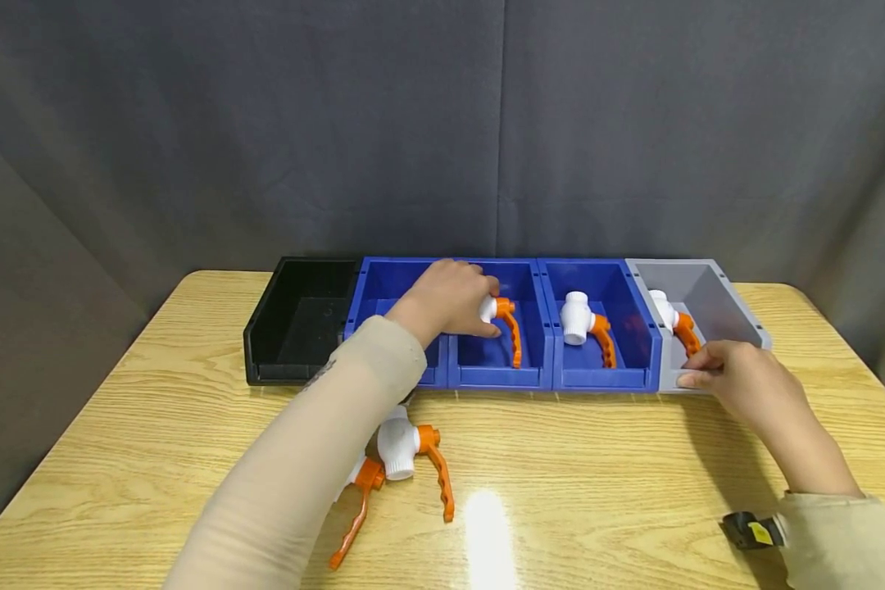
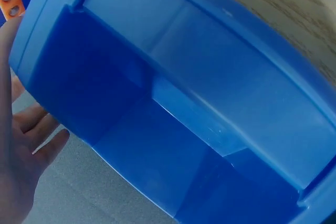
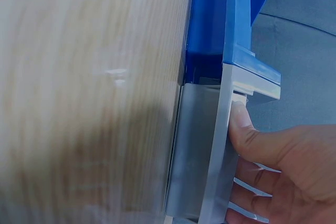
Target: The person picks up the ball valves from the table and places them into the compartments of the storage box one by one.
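Observation:
My left hand (image 1: 453,299) reaches into the middle blue bin, thumb and fingers about the white body of a ball valve (image 1: 507,315) with an orange handle; the palm side is hidden. In the left wrist view, the left hand (image 2: 26,145) shows beyond a blue bin wall. At the grey bin (image 1: 733,303), my right hand (image 1: 755,385) pinches the handle end of another ball valve (image 1: 684,328); the contact is partly covered. The right hand (image 3: 294,166) appears over the grey bin's front lip (image 3: 215,182) in the right wrist view.
One ball valve (image 1: 577,318) lies in the right blue bin (image 1: 637,377). Two more, one ball valve (image 1: 398,447) and another ball valve (image 1: 365,483) partly behind the left sleeve, lie on the wooden table (image 1: 560,492). A black bin (image 1: 273,373) ends the row at left; a grey curtain (image 1: 413,123) hangs behind.

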The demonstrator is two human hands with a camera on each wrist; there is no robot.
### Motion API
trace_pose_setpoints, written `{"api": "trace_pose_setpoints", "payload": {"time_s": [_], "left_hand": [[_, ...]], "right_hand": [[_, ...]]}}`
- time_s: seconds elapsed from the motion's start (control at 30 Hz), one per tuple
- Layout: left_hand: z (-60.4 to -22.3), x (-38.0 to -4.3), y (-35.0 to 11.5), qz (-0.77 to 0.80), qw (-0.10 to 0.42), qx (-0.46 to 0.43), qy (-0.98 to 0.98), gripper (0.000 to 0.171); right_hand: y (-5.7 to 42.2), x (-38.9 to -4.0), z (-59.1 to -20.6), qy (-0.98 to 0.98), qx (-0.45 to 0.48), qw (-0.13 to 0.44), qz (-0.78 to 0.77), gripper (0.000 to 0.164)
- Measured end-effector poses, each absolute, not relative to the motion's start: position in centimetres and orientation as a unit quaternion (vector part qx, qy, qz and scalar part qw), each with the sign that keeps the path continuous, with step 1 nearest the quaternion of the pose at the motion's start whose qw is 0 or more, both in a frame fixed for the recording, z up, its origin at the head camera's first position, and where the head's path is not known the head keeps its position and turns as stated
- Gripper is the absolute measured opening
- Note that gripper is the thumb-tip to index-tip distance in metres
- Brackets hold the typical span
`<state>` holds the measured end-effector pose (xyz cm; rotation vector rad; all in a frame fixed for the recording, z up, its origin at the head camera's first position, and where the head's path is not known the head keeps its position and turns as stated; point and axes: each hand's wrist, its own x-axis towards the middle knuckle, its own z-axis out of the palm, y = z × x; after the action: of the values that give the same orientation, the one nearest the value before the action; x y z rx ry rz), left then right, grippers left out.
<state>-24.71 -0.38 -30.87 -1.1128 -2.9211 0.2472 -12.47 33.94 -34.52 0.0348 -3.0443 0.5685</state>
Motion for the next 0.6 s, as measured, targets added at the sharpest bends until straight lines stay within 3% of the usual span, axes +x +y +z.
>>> {"api": "trace_pose_setpoints", "payload": {"time_s": [0.33, 0.6], "left_hand": [[-31.0, -24.8, 0.3, 0.119, 0.019, -0.361, -0.925, 0.057], [-31.4, -24.3, 1.3, 0.17, -0.009, -0.334, -0.927, 0.055]], "right_hand": [[34.1, -12.5, -34.5, -0.983, 0.017, 0.027, 0.182, 0.017], [34.1, -12.6, -34.5, -0.983, 0.015, 0.02, 0.184, 0.017]]}}
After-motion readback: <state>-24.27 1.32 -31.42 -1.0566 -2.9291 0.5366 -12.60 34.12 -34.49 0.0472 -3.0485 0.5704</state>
